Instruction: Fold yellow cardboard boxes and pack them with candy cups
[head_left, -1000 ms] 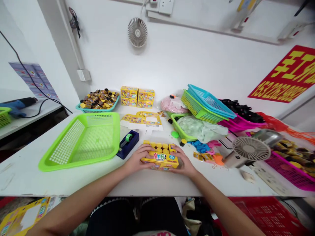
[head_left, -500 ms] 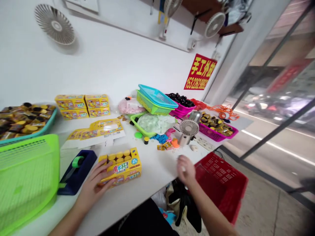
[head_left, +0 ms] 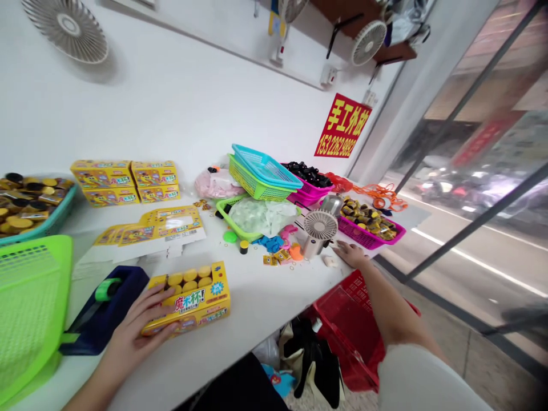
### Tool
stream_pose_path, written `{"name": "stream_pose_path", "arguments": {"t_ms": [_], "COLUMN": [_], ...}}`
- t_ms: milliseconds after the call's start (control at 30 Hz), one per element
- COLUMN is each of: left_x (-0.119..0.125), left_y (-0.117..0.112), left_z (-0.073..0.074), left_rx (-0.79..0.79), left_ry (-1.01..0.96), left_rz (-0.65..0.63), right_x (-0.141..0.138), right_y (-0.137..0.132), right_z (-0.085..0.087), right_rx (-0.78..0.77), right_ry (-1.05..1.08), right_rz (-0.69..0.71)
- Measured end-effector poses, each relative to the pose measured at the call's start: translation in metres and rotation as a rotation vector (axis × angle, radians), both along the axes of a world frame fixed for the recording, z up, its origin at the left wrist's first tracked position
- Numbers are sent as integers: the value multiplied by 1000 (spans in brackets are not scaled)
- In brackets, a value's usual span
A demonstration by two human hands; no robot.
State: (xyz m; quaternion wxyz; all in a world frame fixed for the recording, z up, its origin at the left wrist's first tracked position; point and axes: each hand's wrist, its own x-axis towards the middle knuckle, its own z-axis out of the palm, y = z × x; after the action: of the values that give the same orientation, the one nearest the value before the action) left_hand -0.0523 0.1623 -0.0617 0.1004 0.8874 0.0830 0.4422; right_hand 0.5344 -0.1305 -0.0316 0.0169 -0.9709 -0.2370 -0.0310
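Observation:
My left hand [head_left: 143, 317] grips the near left end of a yellow display box [head_left: 201, 305], fingers over its top and thumb along its front. Yellow round caps show in rows through the box's open window. Out to the right, my right hand [head_left: 351, 254] is stretched low over the table, fingers extended, beside a power strip and just right of a small grey fan [head_left: 320, 225]. I see nothing held in it. A magenta basket [head_left: 363, 233] of gold-wrapped, yellow-capped pieces stands just beyond that hand. A small white lump [head_left: 330, 261] lies nearby.
A dark blue tape dispenser [head_left: 105, 308] and green basket [head_left: 34, 319] sit left. Behind are flat box blanks [head_left: 158, 225], stacked yellow boxes [head_left: 107, 181] and stacked baskets [head_left: 265, 174]. Balloons [head_left: 272, 244] lie mid-table. A red crate [head_left: 351, 325] stands below the right edge.
My right hand has moved forward and right, from above the table's front edge to beside the fan, and its fingers have straightened. My left hand stays on the box. The view has shifted slightly right.

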Motion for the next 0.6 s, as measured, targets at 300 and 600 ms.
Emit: {"name": "stream_pose_path", "arguments": {"t_ms": [300,600], "left_x": [2,2], "left_y": [-4,-3], "left_z": [7,6], "left_rx": [3,-16], "left_ry": [-16,7], "left_rz": [2,-21], "right_x": [1,3], "right_y": [-14,-13], "right_z": [-10,6], "right_rx": [52,250], "right_ry": [13,150], "right_rz": [2,9]}}
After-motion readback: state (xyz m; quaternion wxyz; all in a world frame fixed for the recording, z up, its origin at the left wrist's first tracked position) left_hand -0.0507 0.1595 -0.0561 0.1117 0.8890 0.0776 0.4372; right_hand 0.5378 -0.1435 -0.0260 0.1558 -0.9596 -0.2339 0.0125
